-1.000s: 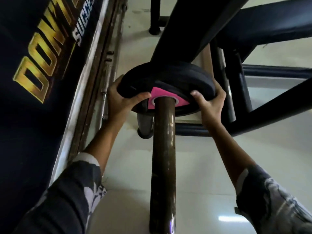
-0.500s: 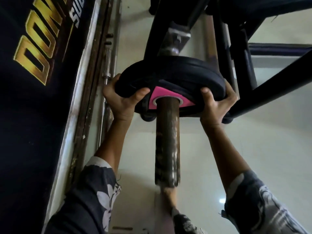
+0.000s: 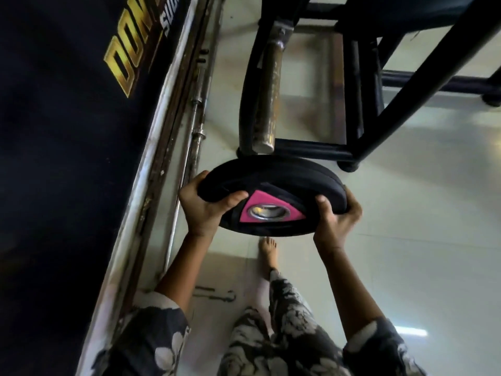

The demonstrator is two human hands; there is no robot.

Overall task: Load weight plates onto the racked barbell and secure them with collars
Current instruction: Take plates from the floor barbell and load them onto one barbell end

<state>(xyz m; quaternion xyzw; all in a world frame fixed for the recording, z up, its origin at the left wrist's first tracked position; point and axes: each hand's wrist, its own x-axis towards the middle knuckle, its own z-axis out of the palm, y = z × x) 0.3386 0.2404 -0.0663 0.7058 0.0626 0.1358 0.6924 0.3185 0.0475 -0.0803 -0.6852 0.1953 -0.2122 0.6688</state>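
Observation:
I hold a black weight plate (image 3: 279, 183) with a pink triangular centre and a metal-ringed hole, tilted, in front of me. My left hand (image 3: 206, 210) grips its left rim, thumb on the near face. My right hand (image 3: 336, 215) grips its right rim. The plate is off the bar: the rusty barbell sleeve (image 3: 268, 104) ends just above and behind the plate's top edge. The bar runs up to the black rack (image 3: 249, 85).
A dark banner with gold lettering (image 3: 67, 131) fills the left side. A loose chrome bar (image 3: 198, 109) lies along the wall base. Black bench frame tubes (image 3: 406, 85) stand at upper right. My bare foot (image 3: 268, 253) rests on the pale tiled floor.
The plate sat on the barbell sleeve before; both hands have drawn it toward me and off the sleeve's end. The view has tilted down, showing my foot and legs.

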